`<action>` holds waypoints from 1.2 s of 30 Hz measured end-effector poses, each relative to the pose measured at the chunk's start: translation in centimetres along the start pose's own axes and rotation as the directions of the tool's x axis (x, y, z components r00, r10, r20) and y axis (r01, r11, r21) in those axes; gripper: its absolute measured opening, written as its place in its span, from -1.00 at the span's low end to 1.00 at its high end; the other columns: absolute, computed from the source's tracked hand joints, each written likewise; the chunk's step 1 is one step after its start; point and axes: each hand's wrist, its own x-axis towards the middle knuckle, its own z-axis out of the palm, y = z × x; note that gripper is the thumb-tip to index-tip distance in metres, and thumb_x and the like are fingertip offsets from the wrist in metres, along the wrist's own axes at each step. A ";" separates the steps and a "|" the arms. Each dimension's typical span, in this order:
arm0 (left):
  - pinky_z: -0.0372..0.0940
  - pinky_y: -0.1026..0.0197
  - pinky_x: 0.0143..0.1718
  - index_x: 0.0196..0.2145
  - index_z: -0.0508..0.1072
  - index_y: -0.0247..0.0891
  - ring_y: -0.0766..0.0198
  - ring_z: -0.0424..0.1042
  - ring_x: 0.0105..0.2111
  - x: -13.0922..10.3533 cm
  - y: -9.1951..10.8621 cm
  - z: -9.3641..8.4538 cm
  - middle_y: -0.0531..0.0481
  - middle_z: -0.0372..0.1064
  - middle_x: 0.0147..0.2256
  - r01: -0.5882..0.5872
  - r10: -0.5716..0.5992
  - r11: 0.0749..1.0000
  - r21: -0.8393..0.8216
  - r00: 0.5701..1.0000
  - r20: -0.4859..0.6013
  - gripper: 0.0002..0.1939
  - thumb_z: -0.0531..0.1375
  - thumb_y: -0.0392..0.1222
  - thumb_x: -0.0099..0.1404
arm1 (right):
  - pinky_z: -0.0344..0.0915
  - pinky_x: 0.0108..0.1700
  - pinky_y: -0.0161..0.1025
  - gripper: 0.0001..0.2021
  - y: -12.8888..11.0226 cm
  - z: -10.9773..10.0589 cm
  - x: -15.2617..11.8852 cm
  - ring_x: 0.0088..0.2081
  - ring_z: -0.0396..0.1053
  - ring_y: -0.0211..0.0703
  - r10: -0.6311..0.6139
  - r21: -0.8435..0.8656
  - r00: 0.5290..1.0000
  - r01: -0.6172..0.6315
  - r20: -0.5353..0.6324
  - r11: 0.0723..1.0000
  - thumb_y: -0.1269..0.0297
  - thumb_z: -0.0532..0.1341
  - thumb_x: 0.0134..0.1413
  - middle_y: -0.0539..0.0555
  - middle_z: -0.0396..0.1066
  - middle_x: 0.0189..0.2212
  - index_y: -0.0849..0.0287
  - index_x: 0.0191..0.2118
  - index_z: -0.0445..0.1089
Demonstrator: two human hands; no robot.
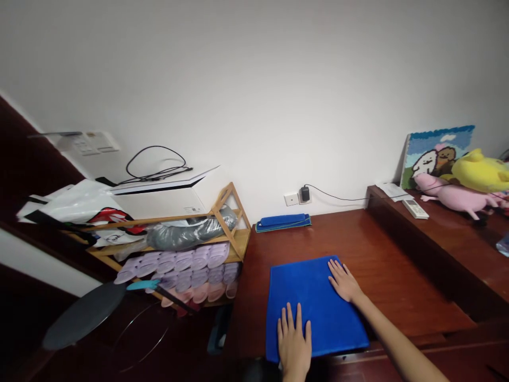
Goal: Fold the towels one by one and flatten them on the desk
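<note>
A blue cloth (pixel 314 297) lies spread flat on the reddish-brown wooden table (pixel 393 281), its near edge at the table's front edge. My left hand (pixel 294 342) rests palm down on the cloth's near left part, fingers stretched out and apart. At the far right corner of the cloth, my right hand (pixel 344 281) lies flat, fingers extended. Neither hand grips anything. Against the wall at the table's back left is a folded blue cloth (pixel 283 222) with a greenish edge.
Left of the table stands a wooden rack (pixel 234 228) with several pale slippers (pixel 186 260) and a white box (pixel 167 199) on top. A raised ledge (pixel 449 233) on the right bears a remote control (pixel 415 209), a pink plush toy (pixel 457 196) and a picture (pixel 433 154). A black plug (pixel 305 193) sits in the wall.
</note>
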 end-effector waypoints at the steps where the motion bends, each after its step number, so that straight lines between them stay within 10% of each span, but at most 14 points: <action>1: 0.13 -0.31 0.38 0.47 0.10 0.01 -0.16 0.08 0.44 -0.3 0.0 0.0 -0.11 0.03 0.47 -0.003 0.003 1.000 -0.002 1.000 -0.009 -0.38 -0.05 0.09 0.54 | -0.23 0.52 0.06 -0.34 0.4 -0.1 0.1 0.53 -0.18 -0.07 0.018 0.005 1.000 -0.018 -0.001 1.000 -0.01 -0.19 0.46 0.12 -0.08 0.51 0.16 0.52 -0.04; 16: 0.06 -0.32 0.41 0.45 0.18 -0.01 -0.14 0.05 0.45 3.3 -2.1 -1.8 -0.09 0.06 0.46 -0.097 0.097 0.995 0.016 0.995 0.009 -0.37 0.00 0.16 0.51 | -0.18 0.50 0.10 -0.32 0.7 0.5 2.1 0.52 -0.16 0.00 0.122 0.012 0.991 -0.122 -0.057 0.992 0.00 -0.22 0.46 0.17 -0.09 0.51 0.25 0.53 -0.06; 22: 0.02 -0.24 0.45 0.48 0.09 -0.06 -0.01 0.01 0.47 9.7 4.3 -2.3 -0.07 0.03 0.48 -0.334 0.334 0.938 -0.088 0.942 -0.021 -0.43 -0.10 -0.07 0.58 | -0.17 0.51 0.11 -0.34 0.6 0.3 2.0 0.53 -0.17 0.01 0.126 0.018 0.990 -0.125 -0.067 0.992 0.03 -0.19 0.47 0.17 -0.09 0.51 0.23 0.53 -0.07; 29: -0.02 -0.20 0.46 0.49 0.04 -0.03 0.07 0.01 0.47 16.3 12.8 2.0 -0.03 0.05 0.47 -0.432 0.458 0.880 -0.195 0.882 0.111 -0.43 -0.16 -0.02 0.60 | -0.18 0.51 0.10 -0.36 0.9 0.0 1.9 0.54 -0.25 0.00 0.083 -0.024 0.997 -0.083 -0.001 0.996 0.25 -0.16 0.40 0.11 -0.18 0.52 0.22 0.52 -0.05; 32: -0.04 -0.15 0.48 0.49 0.02 -0.03 0.11 -0.02 0.48 16.6 11.2 3.1 0.00 0.03 0.48 -0.426 0.451 0.885 -0.189 0.885 0.114 -0.42 -0.17 0.03 0.60 | -0.18 0.51 0.10 -0.37 1.0 0.3 1.9 0.53 -0.23 -0.01 0.100 -0.012 0.995 -0.100 -0.012 0.995 0.17 -0.19 0.43 0.09 -0.16 0.52 0.22 0.53 -0.08; 36: -0.04 -0.18 0.47 0.50 0.02 -0.06 0.07 -0.01 0.48 17.1 4.0 2.2 -0.04 0.03 0.47 -0.327 0.337 0.940 -0.095 0.935 0.113 -0.40 -0.16 0.04 0.59 | -0.17 0.51 0.10 -0.35 0.9 0.6 2.0 0.53 -0.18 -0.03 0.135 0.019 0.990 -0.134 -0.049 0.991 0.07 -0.21 0.47 0.10 -0.10 0.51 0.20 0.54 -0.11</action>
